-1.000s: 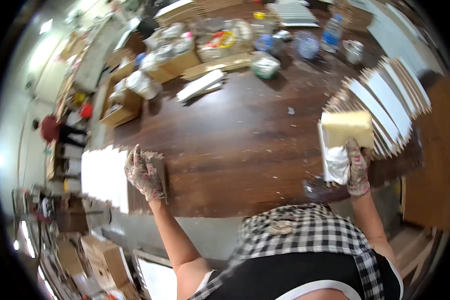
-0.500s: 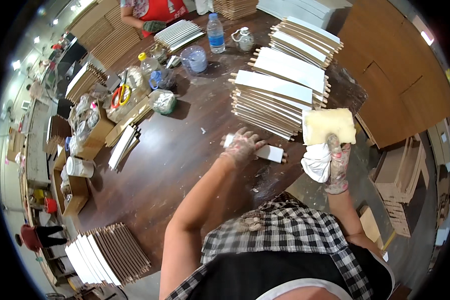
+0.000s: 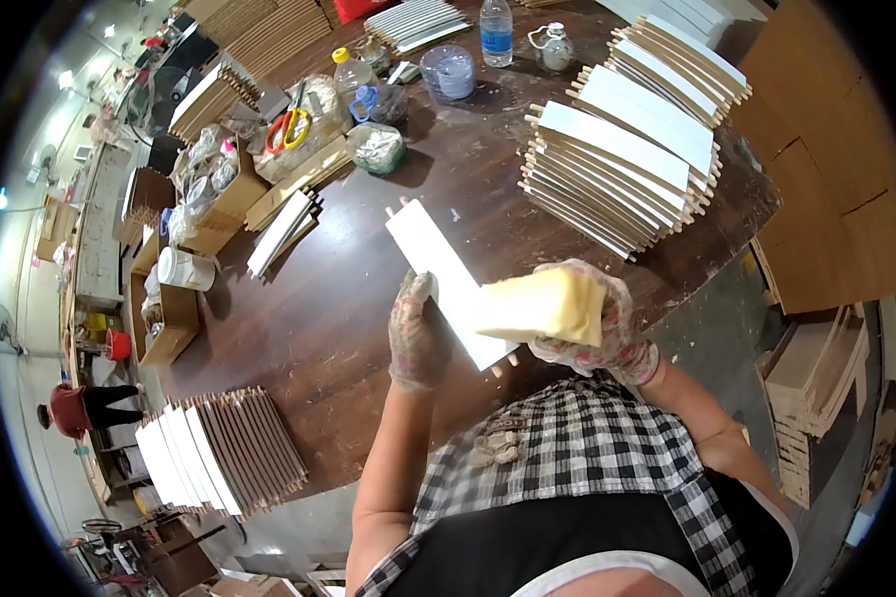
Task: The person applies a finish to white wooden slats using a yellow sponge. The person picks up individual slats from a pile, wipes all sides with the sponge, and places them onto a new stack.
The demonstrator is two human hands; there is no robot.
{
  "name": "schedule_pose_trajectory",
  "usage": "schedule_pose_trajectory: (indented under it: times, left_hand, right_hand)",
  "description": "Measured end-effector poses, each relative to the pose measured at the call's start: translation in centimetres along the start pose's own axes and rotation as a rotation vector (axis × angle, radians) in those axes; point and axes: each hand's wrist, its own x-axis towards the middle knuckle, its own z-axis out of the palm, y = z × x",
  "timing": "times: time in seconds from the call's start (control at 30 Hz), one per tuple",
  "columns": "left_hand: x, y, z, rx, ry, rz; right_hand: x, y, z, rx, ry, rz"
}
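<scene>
A white board (image 3: 436,251) with wooden pegs at both ends is tilted up in front of me, over the near part of the brown table. My left hand (image 3: 416,336), in a stained patterned glove, is closed on the board's left edge. In my right hand (image 3: 619,328), gloved the same way, is a thick pale-yellow sponge (image 3: 546,304). The sponge lies over the lower right part of the board and seems to touch it. The fingers under the sponge are partly hidden.
Pegged white boards are stacked at the back right (image 3: 617,169) and the near left (image 3: 224,453). Along the left stand a box of bags (image 3: 227,204), a white tub (image 3: 185,269) and scissors (image 3: 291,129). A water bottle (image 3: 496,35) and a clear bowl (image 3: 448,75) are farther back.
My left hand has raised the board off the table and turned it steeper. My right hand has brought the sponge left onto the board. The white cloth beneath the sponge no longer shows.
</scene>
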Motion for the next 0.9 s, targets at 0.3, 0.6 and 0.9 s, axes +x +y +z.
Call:
schedule_pose_trajectory:
  times: [0.3,0.6,0.9]
  left_hand:
    - [-0.1,3.5,2.0,0.372,0.097,0.28]
    - [-1.4,5.3,2.3,0.232,0.012,0.035]
    - [-0.9,5.3,1.7,0.299,0.059,0.014]
  right_hand:
    - [0.5,0.5,-0.8,0.075,-0.204,0.055]
    - [7.1,5.0,-1.7,0.286,-0.151,0.349]
    - [8.1,4.6,-1.0,-0.04,0.001,0.203]
